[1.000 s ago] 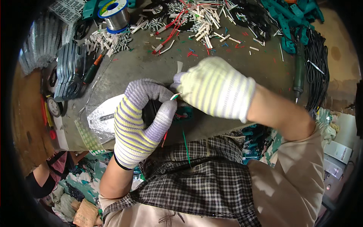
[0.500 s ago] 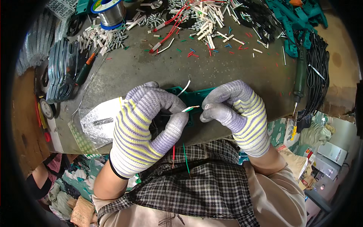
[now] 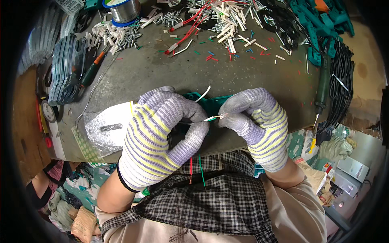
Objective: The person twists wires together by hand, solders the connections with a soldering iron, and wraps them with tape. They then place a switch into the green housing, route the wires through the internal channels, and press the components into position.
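The right hand [image 3: 261, 125] had moved since a second ago: it was up over the wires then, and now I saw it lower down, right of the middle, with its finger and thumb tips at the bare wire end [image 3: 219, 117]. Those tips were close together, but I could not tell if they pinched it tight. The left hand [image 3: 158, 137], left of the middle, held the white and green wires [image 3: 210, 119] between thumb and finger, so they poked out at the middle of the frame. Both hands wore stripy gloves. Between them I saw a blue-green plastic case [image 3: 214, 106] on the bench [image 3: 142, 71], and a loose white wire [image 3: 204, 93] stuck up there. A red wire [image 3: 191, 171] and a green wire [image 3: 201, 170] hung below. A shiny spool [image 3: 125, 12] stood at the upper left.
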The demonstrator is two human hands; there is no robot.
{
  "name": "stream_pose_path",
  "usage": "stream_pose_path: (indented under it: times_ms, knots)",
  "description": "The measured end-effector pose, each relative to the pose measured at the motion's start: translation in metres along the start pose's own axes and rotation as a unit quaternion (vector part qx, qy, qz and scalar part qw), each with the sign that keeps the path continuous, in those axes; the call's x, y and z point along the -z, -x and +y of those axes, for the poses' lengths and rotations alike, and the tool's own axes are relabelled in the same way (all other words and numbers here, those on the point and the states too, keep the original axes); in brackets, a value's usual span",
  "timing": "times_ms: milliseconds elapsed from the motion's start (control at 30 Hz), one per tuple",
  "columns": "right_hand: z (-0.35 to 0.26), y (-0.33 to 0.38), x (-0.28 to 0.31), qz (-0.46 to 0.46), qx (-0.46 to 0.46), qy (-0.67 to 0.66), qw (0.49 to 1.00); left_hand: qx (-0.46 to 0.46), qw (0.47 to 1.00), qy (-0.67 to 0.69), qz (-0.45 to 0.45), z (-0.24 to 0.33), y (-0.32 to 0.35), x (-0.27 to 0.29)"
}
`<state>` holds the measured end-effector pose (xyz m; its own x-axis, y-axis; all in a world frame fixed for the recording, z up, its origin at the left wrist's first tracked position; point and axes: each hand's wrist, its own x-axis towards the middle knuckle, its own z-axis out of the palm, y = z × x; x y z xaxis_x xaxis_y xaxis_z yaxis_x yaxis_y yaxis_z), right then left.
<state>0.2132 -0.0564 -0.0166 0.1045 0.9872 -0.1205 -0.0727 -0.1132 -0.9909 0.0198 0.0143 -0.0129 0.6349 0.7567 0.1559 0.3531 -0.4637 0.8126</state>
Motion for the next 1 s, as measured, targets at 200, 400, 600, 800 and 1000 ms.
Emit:
stream_pose_path:
  times_ms: [200, 400, 600, 800, 1000]
  knots:
    - [-0.019, -0.008, 0.008, -0.031, 0.254, 0.390, 0.885, 0.025, 1.000, 0.015, -0.011, 0.002, 0.000, 0.001]
    - [-0.036, -0.020, 0.003, -0.109, 0.224, 0.434, 0.866, -0.034, 0.999, 0.000, 0.001, -0.009, 0.003, 0.004]
    - [-0.037, -0.028, 0.001, -0.157, 0.232, 0.410, 0.868, 0.056, 0.996, 0.065, -0.025, 0.001, 0.012, 0.004]
    - [-0.037, -0.036, -0.003, -0.193, 0.208, 0.418, 0.863, -0.001, 0.999, -0.048, 0.013, 0.001, 0.013, 0.005]
    - [-0.043, -0.032, 0.004, -0.165, 0.179, 0.391, 0.888, 0.074, 0.994, 0.080, 0.006, -0.002, 0.017, 0.002]
